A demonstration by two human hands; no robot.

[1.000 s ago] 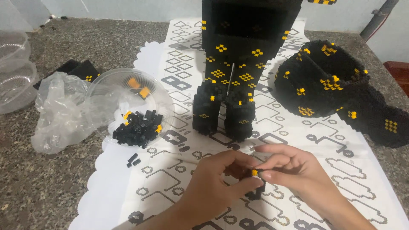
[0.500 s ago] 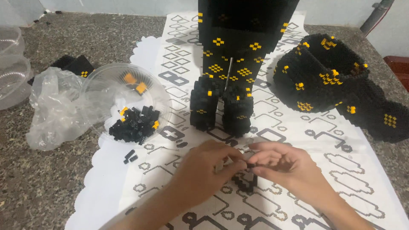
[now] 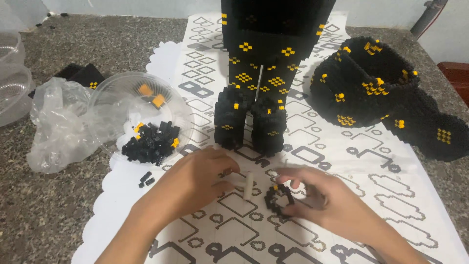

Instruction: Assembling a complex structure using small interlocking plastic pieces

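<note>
Speckled granite counter under patterned white mat; right-hand fingers clamped on black brick ring

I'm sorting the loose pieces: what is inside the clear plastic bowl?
The clear plastic bowl holds a heap of small black bricks with a few yellow ones. Whatever lies beneath the heap is covered, and the count cannot be told.

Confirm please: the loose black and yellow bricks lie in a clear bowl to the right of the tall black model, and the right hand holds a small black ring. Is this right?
One thing is wrong. The head view shows the bowl with the bricks to the left of the model, not the right. The right hand does hold the ring.
</note>
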